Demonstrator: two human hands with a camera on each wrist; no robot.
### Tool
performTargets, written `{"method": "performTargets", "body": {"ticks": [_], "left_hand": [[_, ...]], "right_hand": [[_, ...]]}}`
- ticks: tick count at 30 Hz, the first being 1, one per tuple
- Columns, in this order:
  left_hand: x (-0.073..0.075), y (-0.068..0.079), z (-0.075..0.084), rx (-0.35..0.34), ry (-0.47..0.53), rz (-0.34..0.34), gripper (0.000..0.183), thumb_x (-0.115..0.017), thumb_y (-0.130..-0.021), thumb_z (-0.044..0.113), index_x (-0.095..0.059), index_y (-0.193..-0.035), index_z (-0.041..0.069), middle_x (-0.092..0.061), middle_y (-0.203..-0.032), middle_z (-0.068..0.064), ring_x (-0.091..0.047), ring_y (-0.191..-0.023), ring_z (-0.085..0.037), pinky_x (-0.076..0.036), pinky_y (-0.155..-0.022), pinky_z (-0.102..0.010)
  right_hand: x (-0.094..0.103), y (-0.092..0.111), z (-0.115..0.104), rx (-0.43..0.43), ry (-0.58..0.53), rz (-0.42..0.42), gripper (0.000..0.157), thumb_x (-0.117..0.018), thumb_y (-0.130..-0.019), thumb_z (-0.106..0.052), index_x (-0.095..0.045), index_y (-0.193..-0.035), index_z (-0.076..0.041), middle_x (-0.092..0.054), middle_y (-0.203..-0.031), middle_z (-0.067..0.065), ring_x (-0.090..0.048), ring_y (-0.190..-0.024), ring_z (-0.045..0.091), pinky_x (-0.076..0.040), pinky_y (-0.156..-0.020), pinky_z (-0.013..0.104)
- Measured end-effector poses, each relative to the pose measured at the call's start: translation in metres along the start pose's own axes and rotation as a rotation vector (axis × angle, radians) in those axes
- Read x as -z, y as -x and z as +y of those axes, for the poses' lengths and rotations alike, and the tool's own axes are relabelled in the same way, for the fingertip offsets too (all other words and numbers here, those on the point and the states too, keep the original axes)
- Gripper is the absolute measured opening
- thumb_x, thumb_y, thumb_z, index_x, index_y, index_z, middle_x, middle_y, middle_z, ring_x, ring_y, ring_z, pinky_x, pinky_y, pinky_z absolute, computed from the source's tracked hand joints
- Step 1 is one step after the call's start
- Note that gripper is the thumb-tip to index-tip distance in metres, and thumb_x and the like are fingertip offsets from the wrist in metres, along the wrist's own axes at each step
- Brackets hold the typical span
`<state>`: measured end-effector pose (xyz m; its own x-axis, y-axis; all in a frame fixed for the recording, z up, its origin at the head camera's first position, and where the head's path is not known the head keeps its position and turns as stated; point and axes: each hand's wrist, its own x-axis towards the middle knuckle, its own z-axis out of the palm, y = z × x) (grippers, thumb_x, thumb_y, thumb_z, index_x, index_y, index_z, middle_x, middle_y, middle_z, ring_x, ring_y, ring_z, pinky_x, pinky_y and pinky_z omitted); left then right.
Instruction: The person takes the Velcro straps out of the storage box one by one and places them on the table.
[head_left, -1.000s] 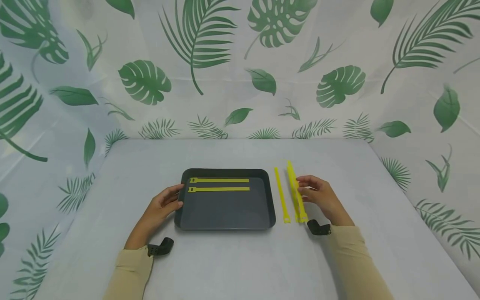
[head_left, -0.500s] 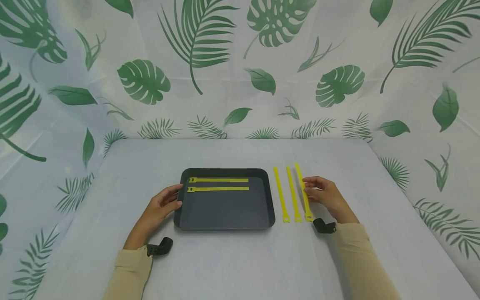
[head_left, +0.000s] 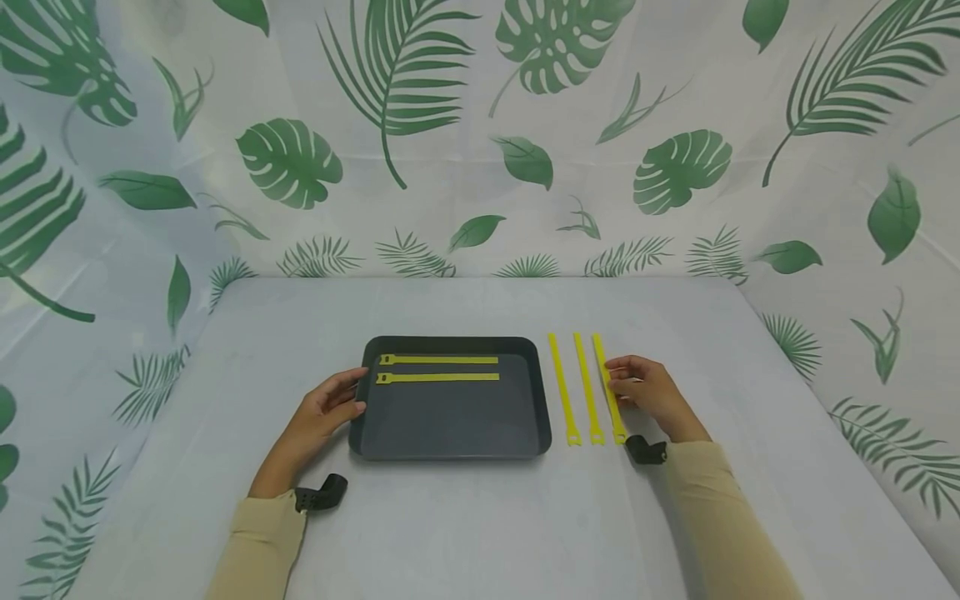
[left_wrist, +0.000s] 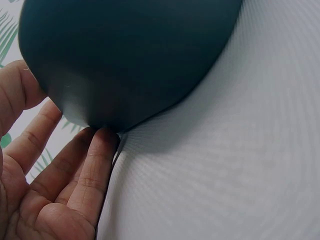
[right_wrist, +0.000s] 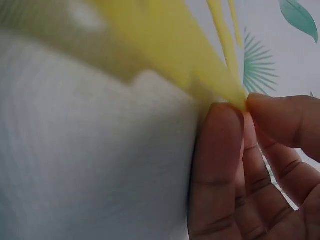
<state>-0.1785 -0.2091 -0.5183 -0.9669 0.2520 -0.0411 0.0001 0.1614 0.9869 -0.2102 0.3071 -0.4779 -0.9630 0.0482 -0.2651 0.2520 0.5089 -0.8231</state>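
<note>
My right hand [head_left: 647,392] pinches the edge of a yellow hook-and-loop cable tie [head_left: 607,383] between thumb and fingertips, as the right wrist view also shows. This tie is the rightmost of three lying side by side, slotted heads toward me; the others are a middle tie [head_left: 587,383] and a left tie [head_left: 562,383]. My left hand [head_left: 321,414] touches the left side of a dark grey tray [head_left: 450,457] with its fingertips. Inside the tray, a back tie [head_left: 442,361] and a front tie [head_left: 442,377] lie crosswise near the far wall, heads to the left.
A white-covered table [head_left: 465,533] bears the tray and the ties. Leaf-patterned cloth [head_left: 450,183] hangs behind it and along both sides. Each wrist carries a small black camera, the left camera [head_left: 322,493] near the tray's front left corner.
My right hand has moved right with a tie and lowered it beside the others; the middle tie was released from the bunch on the way. The left hand and tray stay put.
</note>
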Motion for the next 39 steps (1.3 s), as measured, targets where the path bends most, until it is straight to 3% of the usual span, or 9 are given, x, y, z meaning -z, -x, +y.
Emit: {"method": "performTargets", "body": {"ticks": [6,18,25,39], "left_hand": [[0.001,0.001,0.001,-0.007,0.008,-0.003,0.059,-0.066,-0.107,0.006,-0.044,-0.161,-0.004,-0.042,-0.165,-0.029,-0.042,-0.151,-0.049,-0.051,-0.100,-0.015],[0.003,0.001,-0.001,-0.017,0.018,0.000,0.058,-0.066,-0.107,0.005,-0.044,-0.160,-0.005,-0.043,-0.165,-0.030,-0.043,-0.150,-0.051,-0.051,-0.100,-0.016],[0.003,0.000,-0.002,-0.016,0.020,-0.003,0.059,-0.066,-0.107,0.005,-0.043,-0.160,-0.005,-0.042,-0.165,-0.030,-0.042,-0.151,-0.050,-0.051,-0.100,-0.016],[0.002,-0.001,-0.001,-0.021,0.005,-0.011,0.059,-0.065,-0.107,0.006,-0.044,-0.161,-0.004,-0.044,-0.164,-0.029,-0.043,-0.151,-0.049,-0.048,-0.104,-0.018]], "right_hand": [[-0.003,-0.003,-0.004,-0.001,0.152,0.025,0.035,-0.069,-0.102,0.001,-0.063,-0.135,0.008,-0.067,-0.118,0.022,-0.068,-0.090,0.021,-0.061,-0.071,0.028],[-0.002,0.006,-0.012,0.049,0.327,0.059,0.032,-0.069,-0.103,-0.006,-0.066,-0.133,0.006,-0.069,-0.119,0.024,-0.070,-0.083,0.020,-0.057,-0.068,0.030],[-0.002,0.011,-0.019,0.113,0.303,0.080,0.031,-0.067,-0.106,-0.008,-0.067,-0.133,0.006,-0.069,-0.119,0.024,-0.073,-0.091,0.028,-0.061,-0.069,0.033],[-0.014,0.014,-0.045,0.226,0.173,0.015,0.032,-0.068,-0.107,-0.008,-0.066,-0.135,0.008,-0.069,-0.122,0.028,-0.072,-0.095,0.033,-0.062,-0.070,0.032]]}}
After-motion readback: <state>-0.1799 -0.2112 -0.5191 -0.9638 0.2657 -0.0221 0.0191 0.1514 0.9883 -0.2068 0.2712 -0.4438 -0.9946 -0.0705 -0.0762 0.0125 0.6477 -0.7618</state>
